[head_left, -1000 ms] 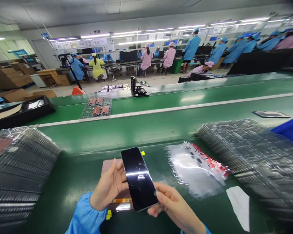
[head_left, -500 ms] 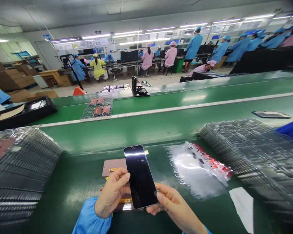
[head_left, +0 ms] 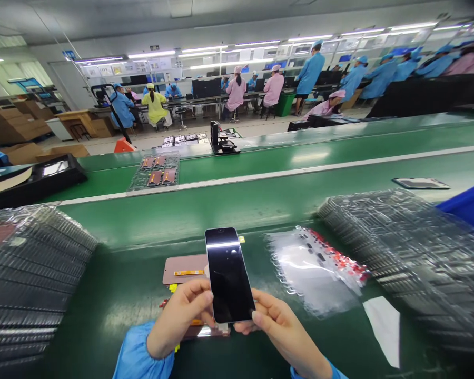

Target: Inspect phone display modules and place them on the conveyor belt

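Note:
A black glass phone screen (head_left: 229,279) is held up over the green bench, its glossy face toward me and a light strip mirrored near its top. My left hand (head_left: 184,313) pinches its left edge between thumb and fingers. At the lower right corner, my right hand (head_left: 274,321) grips it the same way. Behind and below lie brownish screen panels, one of them a panel (head_left: 171,268) with an orange flex cable (head_left: 189,272); my left hand partly covers the others. A small yellow tab (head_left: 242,239) shows by the screen's upper right edge.
Stacked clear trays rise at left (head_left: 31,284) and right (head_left: 403,247). Clear films with red tabs (head_left: 316,268) and a white paper (head_left: 384,329) lie right of my hands. Beyond are a tray of panels (head_left: 156,171), a blue bin (head_left: 470,205) and co-workers at far benches.
Both hands have raised the screen slightly and tipped it, so it looks a little shorter and more upright. The view has shifted slightly. Both grips stay the same.

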Motion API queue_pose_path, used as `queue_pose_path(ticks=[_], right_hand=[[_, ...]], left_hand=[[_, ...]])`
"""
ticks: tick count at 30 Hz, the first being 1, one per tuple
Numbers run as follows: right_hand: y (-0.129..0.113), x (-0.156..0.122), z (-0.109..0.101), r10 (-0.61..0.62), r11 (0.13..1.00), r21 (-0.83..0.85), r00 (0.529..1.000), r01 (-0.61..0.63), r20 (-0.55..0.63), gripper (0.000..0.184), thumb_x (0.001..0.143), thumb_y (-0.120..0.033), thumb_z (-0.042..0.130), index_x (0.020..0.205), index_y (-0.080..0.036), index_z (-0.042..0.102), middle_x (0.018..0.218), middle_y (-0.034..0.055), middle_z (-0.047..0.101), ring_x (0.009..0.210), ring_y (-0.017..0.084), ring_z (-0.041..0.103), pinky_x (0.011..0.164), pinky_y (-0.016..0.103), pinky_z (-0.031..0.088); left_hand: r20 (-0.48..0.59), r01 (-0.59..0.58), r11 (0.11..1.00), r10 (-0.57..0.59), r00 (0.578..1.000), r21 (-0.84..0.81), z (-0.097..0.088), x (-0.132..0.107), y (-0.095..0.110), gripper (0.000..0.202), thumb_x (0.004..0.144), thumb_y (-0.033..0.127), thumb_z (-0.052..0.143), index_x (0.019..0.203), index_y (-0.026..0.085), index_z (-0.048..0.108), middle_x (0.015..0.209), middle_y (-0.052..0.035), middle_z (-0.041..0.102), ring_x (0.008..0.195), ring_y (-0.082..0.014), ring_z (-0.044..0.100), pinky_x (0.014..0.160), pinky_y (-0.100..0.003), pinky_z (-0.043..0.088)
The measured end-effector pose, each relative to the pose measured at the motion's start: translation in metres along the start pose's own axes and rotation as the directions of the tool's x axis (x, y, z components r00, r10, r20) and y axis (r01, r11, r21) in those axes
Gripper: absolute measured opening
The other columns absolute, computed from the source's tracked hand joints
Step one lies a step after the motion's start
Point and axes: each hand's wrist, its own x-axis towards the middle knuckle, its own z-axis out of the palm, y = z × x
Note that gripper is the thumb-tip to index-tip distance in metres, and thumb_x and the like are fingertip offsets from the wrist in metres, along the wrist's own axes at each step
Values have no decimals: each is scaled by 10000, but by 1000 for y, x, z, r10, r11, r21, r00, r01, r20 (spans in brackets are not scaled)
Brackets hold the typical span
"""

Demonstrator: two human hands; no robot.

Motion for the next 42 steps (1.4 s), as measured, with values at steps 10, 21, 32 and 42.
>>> queue_pose_path(ticks=[10, 21, 32, 42], right_hand=[[-9, 1, 3, -69, 995, -81, 997, 66, -40, 446, 910, -445, 643, 1271, -190, 586, 896, 62, 758, 824, 222, 746, 791, 364, 587], [-19, -2, 14, -118, 961, -263, 988, 87, -104, 435, 942, -465, 570, 1250, -160, 598, 858, 74, 782, 832, 239, 741, 818, 378, 568], [-18, -2, 21, -81, 988, -142, 982, 58, -168, 412, 918, -517, 587, 1184, -213, 668, 941, 72, 765, 770, 230, 755, 733, 328, 571], [-18, 0, 18, -57, 985, -169, 974, 20, -219, 412, 892, -552, 606, 1059, -188, 703, 830, 65, 738, 723, 226, 742, 678, 314, 565]], left_hand=[[-46, 23, 989, -17, 999, 145, 4, -3, -19, 431, 656, 524, 794, 648, 158, 569, 573, 34, 624, 475, -86, 590, 456, -158, 379], [-33, 30, 975, -24, 999, 220, 4, -5, -16, 397, 644, 504, 807, 750, 136, 701, 695, -21, 653, 668, -154, 623, 615, -237, 503], [-14, 4, 964, 0, 1000, 266, 2, -4, -19, 453, 707, 556, 734, 600, 144, 579, 561, 16, 554, 555, -106, 505, 576, -227, 433], [70, 62, 978, -78, 995, 199, 3, -4, -10, 386, 738, 480, 747, 594, 130, 671, 582, -19, 646, 593, -130, 583, 629, -241, 459]])
